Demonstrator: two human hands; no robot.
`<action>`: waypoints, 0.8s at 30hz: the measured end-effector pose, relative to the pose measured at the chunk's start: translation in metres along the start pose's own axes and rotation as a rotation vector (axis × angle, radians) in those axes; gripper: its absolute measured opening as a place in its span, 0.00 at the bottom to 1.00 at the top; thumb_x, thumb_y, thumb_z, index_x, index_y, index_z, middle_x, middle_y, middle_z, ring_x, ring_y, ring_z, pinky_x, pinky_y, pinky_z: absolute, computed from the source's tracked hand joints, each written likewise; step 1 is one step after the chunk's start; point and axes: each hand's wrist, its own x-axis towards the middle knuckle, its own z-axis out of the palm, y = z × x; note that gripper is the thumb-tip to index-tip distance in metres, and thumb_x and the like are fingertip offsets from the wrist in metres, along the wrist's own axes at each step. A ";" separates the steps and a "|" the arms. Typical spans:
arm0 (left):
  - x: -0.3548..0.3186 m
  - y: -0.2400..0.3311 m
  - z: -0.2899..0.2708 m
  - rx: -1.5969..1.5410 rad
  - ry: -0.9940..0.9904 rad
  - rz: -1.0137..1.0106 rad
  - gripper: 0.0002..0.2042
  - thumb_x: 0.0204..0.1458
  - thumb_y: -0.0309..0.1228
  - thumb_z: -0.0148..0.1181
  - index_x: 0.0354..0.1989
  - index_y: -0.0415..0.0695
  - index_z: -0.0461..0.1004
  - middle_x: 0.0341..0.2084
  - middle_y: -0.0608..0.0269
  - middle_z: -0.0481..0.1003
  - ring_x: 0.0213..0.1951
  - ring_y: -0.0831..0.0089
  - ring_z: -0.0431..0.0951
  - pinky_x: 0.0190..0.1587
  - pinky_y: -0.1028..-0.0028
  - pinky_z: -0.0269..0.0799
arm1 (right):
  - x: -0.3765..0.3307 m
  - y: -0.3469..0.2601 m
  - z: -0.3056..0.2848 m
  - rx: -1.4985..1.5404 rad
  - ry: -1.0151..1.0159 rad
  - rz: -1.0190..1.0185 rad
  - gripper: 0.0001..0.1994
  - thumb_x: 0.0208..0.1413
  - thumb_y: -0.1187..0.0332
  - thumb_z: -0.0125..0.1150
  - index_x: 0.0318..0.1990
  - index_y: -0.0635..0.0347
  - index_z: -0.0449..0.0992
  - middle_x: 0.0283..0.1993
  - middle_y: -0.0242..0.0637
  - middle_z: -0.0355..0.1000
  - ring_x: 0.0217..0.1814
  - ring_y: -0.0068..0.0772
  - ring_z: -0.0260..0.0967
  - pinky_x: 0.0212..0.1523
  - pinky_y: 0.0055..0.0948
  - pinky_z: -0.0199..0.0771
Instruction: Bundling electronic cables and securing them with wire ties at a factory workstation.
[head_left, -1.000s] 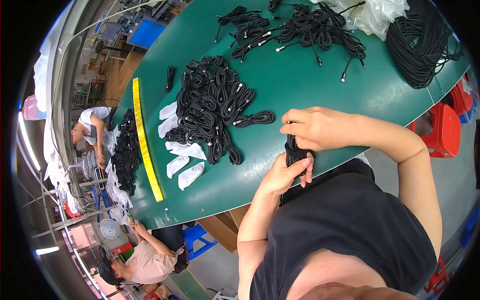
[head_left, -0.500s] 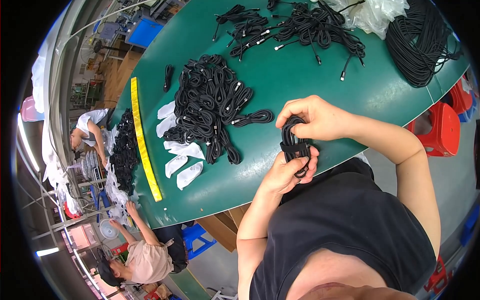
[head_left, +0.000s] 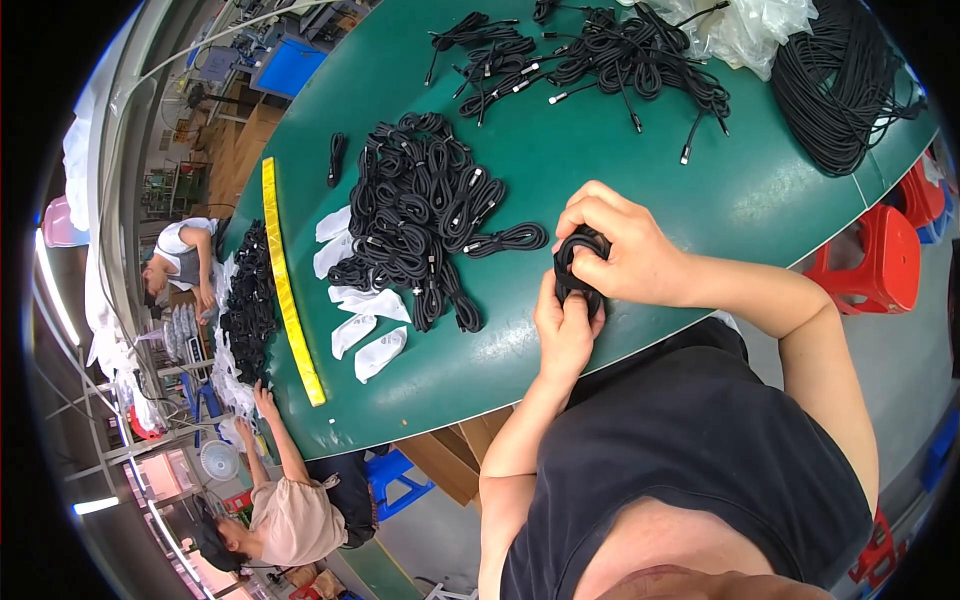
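A coiled black cable is held in front of me over the near edge of the green table. My left hand is closed round its lower end. Across its upper part curls my right hand, closed, with fingers and thumb on the coil and a dark strap-like band. My fingers hide much of the band. Just left of my hands lies a single coiled cable, beside a heap of similar bundles.
White plastic sleeves lie left of the heap, near a yellow strip. Loose cables and a large cable coil occupy the far side. A red stool stands to the right. Two co-workers sit at left.
My right hand has curled further over the top of the coil, and my left hand has turned, its fingers now pointing up. The coil has tilted, hiding the band's middle.
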 end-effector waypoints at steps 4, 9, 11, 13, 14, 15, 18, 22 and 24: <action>0.002 0.005 0.005 -0.143 -0.119 -0.116 0.06 0.55 0.23 0.35 0.36 0.39 0.60 0.16 0.64 0.65 0.13 0.81 0.62 0.13 0.83 0.56 | 0.002 0.010 0.005 0.202 0.082 -0.016 0.09 0.41 0.83 0.46 0.32 0.66 0.67 0.35 0.38 0.64 0.30 0.25 0.67 0.31 0.25 0.71; -0.001 0.007 0.010 -0.145 -0.136 -0.217 0.06 0.54 0.23 0.36 0.38 0.38 0.60 0.22 0.56 0.67 0.12 0.78 0.62 0.11 0.81 0.56 | 0.002 0.011 0.013 0.510 0.109 0.096 0.09 0.42 0.83 0.42 0.32 0.66 0.66 0.36 0.38 0.64 0.30 0.24 0.67 0.32 0.25 0.72; -0.002 0.001 0.011 -0.123 -0.120 -0.189 0.06 0.54 0.24 0.37 0.37 0.38 0.60 0.21 0.57 0.67 0.11 0.79 0.61 0.11 0.82 0.54 | 0.002 0.014 0.012 0.612 0.057 0.268 0.09 0.43 0.83 0.40 0.33 0.66 0.66 0.35 0.38 0.65 0.30 0.23 0.67 0.31 0.24 0.71; -0.001 -0.004 0.010 -0.102 -0.107 -0.162 0.05 0.55 0.24 0.38 0.36 0.39 0.61 0.20 0.57 0.68 0.11 0.80 0.61 0.10 0.83 0.53 | 0.002 0.015 0.013 0.684 0.068 0.275 0.10 0.43 0.82 0.40 0.33 0.67 0.66 0.34 0.38 0.66 0.30 0.23 0.67 0.32 0.24 0.71; 0.000 -0.005 0.009 -0.116 -0.064 -0.143 0.05 0.55 0.25 0.38 0.33 0.39 0.62 0.18 0.58 0.67 0.10 0.81 0.60 0.10 0.83 0.52 | 0.003 0.016 0.014 0.759 0.076 0.281 0.10 0.44 0.82 0.39 0.34 0.67 0.67 0.33 0.37 0.66 0.30 0.24 0.67 0.32 0.24 0.71; 0.000 -0.007 0.008 -0.130 -0.021 -0.125 0.05 0.55 0.25 0.39 0.31 0.39 0.63 0.16 0.60 0.67 0.09 0.82 0.59 0.10 0.84 0.51 | 0.002 0.017 0.016 0.758 0.076 0.280 0.10 0.44 0.82 0.39 0.34 0.67 0.67 0.33 0.37 0.66 0.30 0.24 0.67 0.32 0.24 0.71; 0.003 -0.011 0.005 -0.071 0.098 -0.052 0.07 0.55 0.25 0.41 0.27 0.39 0.65 0.14 0.62 0.67 0.09 0.83 0.58 0.11 0.84 0.51 | -0.002 0.015 0.019 0.626 0.067 0.263 0.12 0.42 0.82 0.40 0.35 0.68 0.68 0.34 0.37 0.67 0.32 0.25 0.69 0.34 0.25 0.71; 0.005 -0.016 0.001 -0.012 0.146 0.006 0.08 0.55 0.25 0.42 0.26 0.38 0.66 0.13 0.63 0.67 0.09 0.84 0.59 0.11 0.84 0.51 | -0.004 0.020 0.021 0.338 0.063 0.061 0.14 0.38 0.84 0.41 0.34 0.71 0.70 0.37 0.42 0.68 0.40 0.31 0.72 0.40 0.28 0.72; 0.004 -0.015 -0.001 0.018 0.114 0.001 0.07 0.55 0.24 0.43 0.28 0.38 0.67 0.15 0.62 0.68 0.10 0.83 0.60 0.11 0.83 0.51 | -0.001 0.021 0.020 0.327 0.067 0.018 0.15 0.38 0.84 0.41 0.34 0.71 0.71 0.37 0.42 0.68 0.39 0.30 0.72 0.40 0.28 0.73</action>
